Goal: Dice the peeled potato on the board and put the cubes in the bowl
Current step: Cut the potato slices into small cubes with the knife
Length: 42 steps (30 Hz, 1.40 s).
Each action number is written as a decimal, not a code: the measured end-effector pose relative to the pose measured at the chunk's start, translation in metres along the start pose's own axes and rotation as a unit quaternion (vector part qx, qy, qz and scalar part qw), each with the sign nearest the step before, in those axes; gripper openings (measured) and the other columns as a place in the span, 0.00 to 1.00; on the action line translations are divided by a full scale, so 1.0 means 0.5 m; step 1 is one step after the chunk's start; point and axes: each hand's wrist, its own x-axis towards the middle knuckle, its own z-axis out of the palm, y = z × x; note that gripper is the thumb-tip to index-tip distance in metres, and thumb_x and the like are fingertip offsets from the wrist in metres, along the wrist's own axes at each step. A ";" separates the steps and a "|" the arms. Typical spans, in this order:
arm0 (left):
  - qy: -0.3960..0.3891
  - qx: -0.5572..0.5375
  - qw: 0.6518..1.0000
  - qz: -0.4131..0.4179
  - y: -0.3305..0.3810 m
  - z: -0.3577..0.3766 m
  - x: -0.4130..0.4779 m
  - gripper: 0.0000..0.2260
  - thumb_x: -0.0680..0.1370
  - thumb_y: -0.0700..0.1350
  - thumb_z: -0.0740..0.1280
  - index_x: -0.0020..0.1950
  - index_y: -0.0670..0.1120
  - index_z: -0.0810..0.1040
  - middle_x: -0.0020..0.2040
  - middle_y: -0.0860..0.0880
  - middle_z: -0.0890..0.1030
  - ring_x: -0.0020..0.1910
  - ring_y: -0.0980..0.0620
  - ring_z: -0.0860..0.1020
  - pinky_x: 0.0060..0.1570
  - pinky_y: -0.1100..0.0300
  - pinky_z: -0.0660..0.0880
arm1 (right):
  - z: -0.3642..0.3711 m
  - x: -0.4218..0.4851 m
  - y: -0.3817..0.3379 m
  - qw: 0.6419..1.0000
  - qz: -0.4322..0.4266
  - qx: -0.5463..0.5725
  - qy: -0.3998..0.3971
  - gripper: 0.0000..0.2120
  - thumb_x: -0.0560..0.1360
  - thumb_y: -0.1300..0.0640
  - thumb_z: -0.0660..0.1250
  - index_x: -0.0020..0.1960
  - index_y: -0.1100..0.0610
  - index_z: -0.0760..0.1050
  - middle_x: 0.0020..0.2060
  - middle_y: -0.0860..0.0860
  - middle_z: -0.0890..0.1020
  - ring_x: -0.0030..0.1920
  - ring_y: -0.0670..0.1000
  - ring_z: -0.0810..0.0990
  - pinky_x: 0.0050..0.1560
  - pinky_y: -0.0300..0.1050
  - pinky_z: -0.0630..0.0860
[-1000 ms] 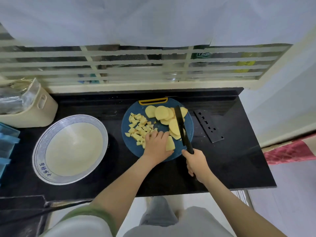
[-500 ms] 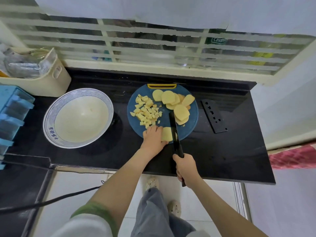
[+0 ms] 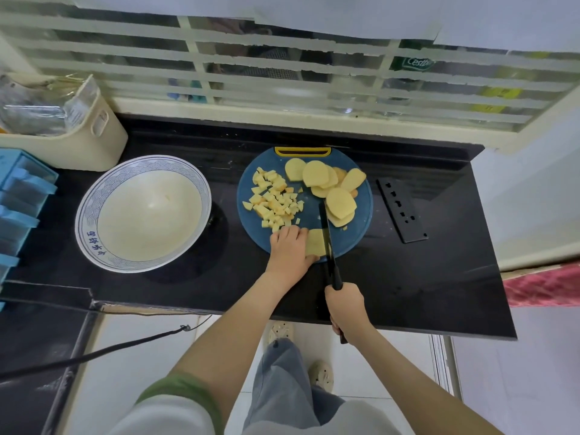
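A round blue cutting board lies on the black counter. Several potato slices are stacked at its back right, and a heap of small potato cubes lies at its left. My left hand holds down one potato slice at the board's near edge, fingers curled on it. My right hand grips the black knife, whose blade stands on that slice's right side. The white bowl with a blue patterned rim sits left of the board, with no cubes in it.
A black perforated strip lies right of the board. A cream basket with bags stands at the back left, and blue plastic trays at the far left. The barred window runs behind. The counter's front edge is just below my right hand.
The knife moved from over the stacked slices to the single slice under my left hand. The camera has tilted down and pulled back, showing more floor.
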 end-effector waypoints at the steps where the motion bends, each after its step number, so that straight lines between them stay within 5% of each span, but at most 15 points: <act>1: 0.000 -0.005 1.000 0.000 -0.003 0.001 0.000 0.27 0.76 0.57 0.65 0.71 0.46 0.66 0.66 0.47 0.68 0.66 0.48 0.63 0.64 0.55 0.55 | 0.000 0.000 -0.001 1.000 0.003 -0.003 0.000 0.09 0.80 0.56 0.61 0.42 0.57 0.70 0.33 0.53 0.73 0.29 0.50 0.70 0.32 0.45 0.71; 11: -0.003 -0.010 1.000 0.021 -0.012 0.003 0.000 0.28 0.76 0.57 0.65 0.71 0.45 0.65 0.65 0.47 0.68 0.65 0.48 0.63 0.63 0.56 0.55 | -0.002 0.010 -0.020 0.999 0.030 -0.010 0.001 0.08 0.80 0.57 0.60 0.43 0.56 0.67 0.35 0.54 0.72 0.29 0.51 0.69 0.27 0.43 0.68; 27: 0.012 -0.036 0.999 0.000 -0.004 0.008 0.003 0.26 0.76 0.52 0.67 0.70 0.42 0.67 0.63 0.44 0.70 0.64 0.45 0.65 0.61 0.55 0.59 | 0.008 -0.006 -0.021 1.000 -0.011 -0.005 0.001 0.08 0.80 0.58 0.61 0.42 0.58 0.71 0.38 0.55 0.75 0.38 0.53 0.74 0.40 0.46 0.74; 42: -0.014 -0.043 0.999 -0.001 -0.008 0.012 0.006 0.27 0.77 0.52 0.66 0.72 0.43 0.63 0.65 0.45 0.67 0.65 0.46 0.63 0.63 0.56 0.57 | 0.021 0.008 -0.024 1.000 0.008 -0.019 0.019 0.08 0.79 0.58 0.61 0.42 0.58 0.70 0.37 0.54 0.75 0.35 0.52 0.73 0.39 0.47 0.74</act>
